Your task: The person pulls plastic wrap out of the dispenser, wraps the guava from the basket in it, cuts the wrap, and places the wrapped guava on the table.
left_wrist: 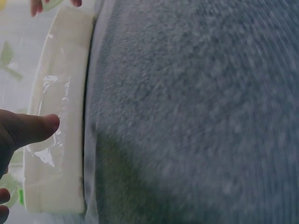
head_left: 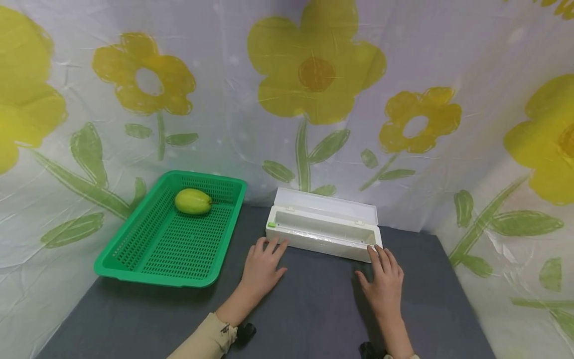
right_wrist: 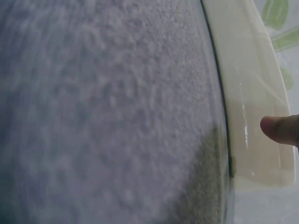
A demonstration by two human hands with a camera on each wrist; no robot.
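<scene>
White box (head_left: 320, 243), lid (head_left: 327, 203) raised, sits at the table's (head_left: 323, 304) far edge; left hand (head_left: 263, 265) and right hand (head_left: 384, 283), apart, unclenched, near its front corners, contact unclear. Left-edge basket (head_left: 179, 249) holds fruit (head_left: 193, 201).

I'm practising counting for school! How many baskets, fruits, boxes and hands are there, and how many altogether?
Baskets: 1, the green basket
Fruits: 1, the yellow-green fruit
Boxes: 1, the white box
Hands: 2, the left hand and the right hand
Total: 5
</scene>
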